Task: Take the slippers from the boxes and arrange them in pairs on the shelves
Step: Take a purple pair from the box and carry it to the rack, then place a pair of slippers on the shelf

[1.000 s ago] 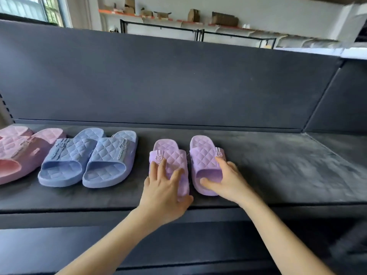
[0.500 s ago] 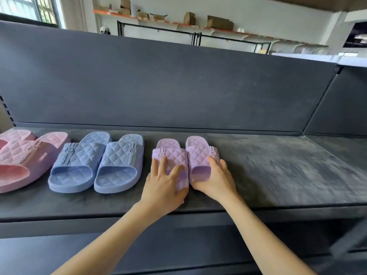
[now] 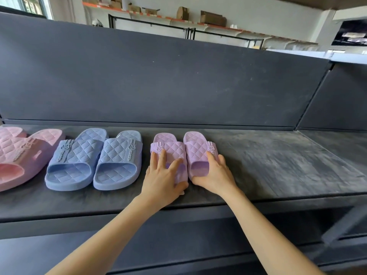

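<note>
Head view looks down on a dark shelf that holds three pairs of quilted slippers in a row, toes to the back panel. The pink pair lies at the far left, partly cut off by the frame edge. Beside it sits the blue pair, its two slippers touching. Next come the left purple slipper and the right purple slipper, pressed side by side near the shelf's front edge. The left hand lies flat on the left purple slipper, fingers straight and spread over the strap. The right hand grips the right purple slipper, thumb at the heel and fingers curled along its outer side. Cardboard boxes stand on a wall ledge far behind; their contents are hidden.
</note>
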